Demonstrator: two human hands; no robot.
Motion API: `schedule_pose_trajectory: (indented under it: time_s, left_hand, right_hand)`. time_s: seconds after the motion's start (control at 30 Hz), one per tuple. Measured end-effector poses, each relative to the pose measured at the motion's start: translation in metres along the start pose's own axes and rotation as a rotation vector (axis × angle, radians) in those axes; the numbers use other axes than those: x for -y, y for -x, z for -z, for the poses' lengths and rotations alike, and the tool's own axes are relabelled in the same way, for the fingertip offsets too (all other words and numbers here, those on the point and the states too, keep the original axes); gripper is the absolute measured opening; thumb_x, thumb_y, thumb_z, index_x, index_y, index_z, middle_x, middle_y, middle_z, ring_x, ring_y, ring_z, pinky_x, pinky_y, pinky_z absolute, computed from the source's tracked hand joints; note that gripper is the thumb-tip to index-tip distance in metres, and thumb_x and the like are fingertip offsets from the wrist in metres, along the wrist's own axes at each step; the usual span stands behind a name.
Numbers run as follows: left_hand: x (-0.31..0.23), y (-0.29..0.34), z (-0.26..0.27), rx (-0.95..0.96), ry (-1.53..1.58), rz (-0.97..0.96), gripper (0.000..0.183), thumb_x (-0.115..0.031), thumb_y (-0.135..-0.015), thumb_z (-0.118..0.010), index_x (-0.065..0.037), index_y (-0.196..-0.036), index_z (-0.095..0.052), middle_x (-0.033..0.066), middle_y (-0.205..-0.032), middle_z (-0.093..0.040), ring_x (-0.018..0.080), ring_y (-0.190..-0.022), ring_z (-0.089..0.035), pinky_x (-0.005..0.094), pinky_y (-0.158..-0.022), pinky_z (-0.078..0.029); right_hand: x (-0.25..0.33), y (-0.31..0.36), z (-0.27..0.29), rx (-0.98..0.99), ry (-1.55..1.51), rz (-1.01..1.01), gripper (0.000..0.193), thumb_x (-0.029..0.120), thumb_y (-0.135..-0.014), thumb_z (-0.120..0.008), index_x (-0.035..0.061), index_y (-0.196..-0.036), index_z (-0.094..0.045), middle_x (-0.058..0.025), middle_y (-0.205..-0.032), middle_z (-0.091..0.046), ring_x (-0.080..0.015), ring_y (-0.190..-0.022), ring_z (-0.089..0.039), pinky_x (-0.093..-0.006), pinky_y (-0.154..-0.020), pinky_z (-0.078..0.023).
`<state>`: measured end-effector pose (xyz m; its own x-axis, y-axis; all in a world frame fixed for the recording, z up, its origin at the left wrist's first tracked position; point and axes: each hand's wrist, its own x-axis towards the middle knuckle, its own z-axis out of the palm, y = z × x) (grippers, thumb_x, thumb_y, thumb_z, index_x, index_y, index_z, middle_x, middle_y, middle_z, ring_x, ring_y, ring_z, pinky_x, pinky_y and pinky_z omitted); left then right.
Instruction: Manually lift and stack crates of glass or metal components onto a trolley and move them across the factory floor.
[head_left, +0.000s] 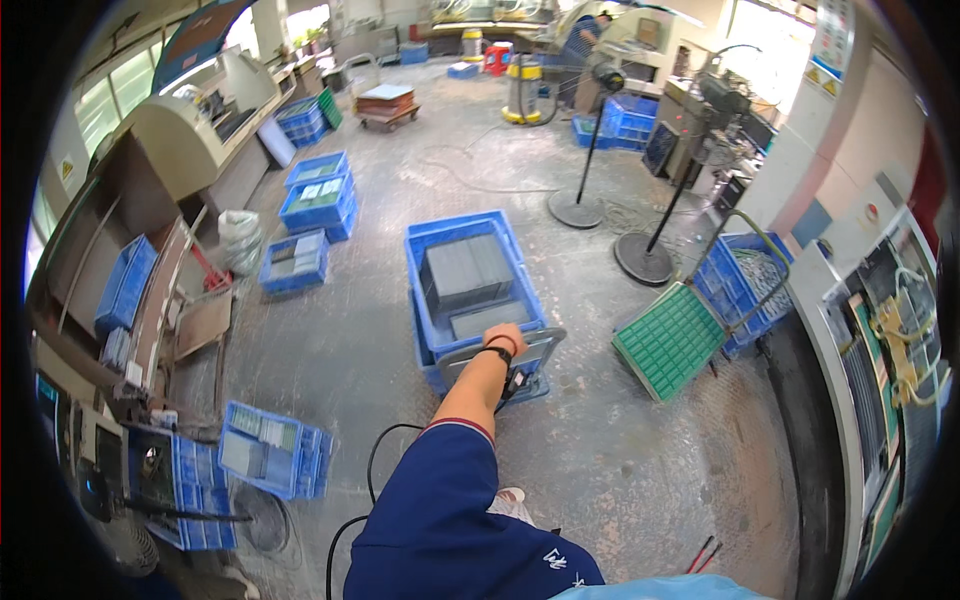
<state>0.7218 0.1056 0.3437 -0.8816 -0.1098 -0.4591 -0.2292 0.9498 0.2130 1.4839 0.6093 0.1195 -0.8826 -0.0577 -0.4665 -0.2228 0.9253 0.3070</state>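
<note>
Fingers of the bare left hand [505, 340] are wrapped over the curved grey handle [542, 348] on the near side of the stacked blue rectangular plastic crates [455, 231], whose top one holds dark grey flat slabs [468, 270]. The arm stretches forward, back of the hand up, dark band [497, 351] at the wrist. Worn grey floor [370, 250] lies bare beyond the stacked crates and along both their sides. Right of them is a green gridded panel [672, 340]; farther ahead on that side, a black round fan base [640, 265]. Left of them sits a low blue plastic crate [295, 283]
</note>
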Motion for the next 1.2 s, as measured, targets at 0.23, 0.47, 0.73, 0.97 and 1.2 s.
schedule_pose_trajectory:
  time_s: [0.23, 0.47, 0.73, 0.97, 1.2]
  left_hand:
    - [0.001, 0.013, -0.033, -0.098, -0.032, 0.02, 0.036, -0.027, -0.072, -0.057, -0.009, -0.103, -0.061, 0.0126, -0.108, -0.058, 0.0269, -0.101, -0.055, 0.0373, -0.083, -0.044]
    - [0.012, 0.053, -0.025, -0.063, -0.117, 0.019, 0.029, -0.022, -0.072, -0.056, -0.01, -0.098, -0.063, 0.0127, -0.105, -0.059, 0.0266, -0.098, -0.056, 0.0357, -0.081, -0.045]
    - [0.083, 0.127, -0.027, -0.065, -0.181, 0.036, 0.035, -0.026, -0.07, -0.057, -0.009, -0.1, -0.062, 0.0129, -0.106, -0.058, 0.0257, -0.099, -0.056, 0.0351, -0.083, -0.045]
    - [0.049, 0.128, -0.098, 0.055, -0.481, -0.47, 0.033, -0.032, -0.077, -0.047, -0.005, -0.086, -0.065, 0.0129, -0.091, -0.063, 0.0215, -0.086, -0.061, 0.036, -0.067, -0.048]
    - [0.037, 0.074, -0.111, -0.066, -1.76, -1.294, 0.033, -0.031, -0.086, -0.037, -0.012, -0.099, -0.061, 0.0038, -0.088, -0.064, 0.0183, -0.076, -0.062, 0.0338, -0.064, -0.045]
  right_hand:
    - [0.07, 0.021, 0.03, -0.25, -0.464, -0.309, 0.024, 0.027, -0.082, -0.047, 0.0091, -0.096, -0.053, -0.0126, -0.092, -0.055, -0.0274, -0.08, -0.055, -0.0404, -0.069, -0.044]
    - [0.081, 0.083, 0.023, -0.365, -0.869, -0.412, 0.021, 0.026, -0.082, -0.047, 0.0098, -0.093, -0.053, -0.012, -0.09, -0.055, -0.0271, -0.078, -0.055, -0.0403, -0.067, -0.044]
    - [0.155, 0.127, 0.01, -0.584, -1.376, -0.63, 0.017, 0.025, -0.081, -0.047, 0.0106, -0.089, -0.053, -0.0114, -0.087, -0.055, -0.0269, -0.075, -0.055, -0.0401, -0.065, -0.044]
    - [0.275, 0.139, 0.013, -0.765, -1.868, -1.463, 0.023, 0.02, -0.074, -0.053, 0.0009, -0.062, -0.05, -0.0089, -0.048, -0.051, -0.016, -0.041, -0.049, -0.0312, -0.037, -0.039]
    - [0.427, 0.236, 0.083, -0.228, -1.673, -2.181, 0.028, 0.026, -0.073, -0.057, -0.0011, -0.067, -0.06, -0.0112, -0.059, -0.059, -0.0185, -0.053, -0.058, -0.0317, -0.049, -0.046]
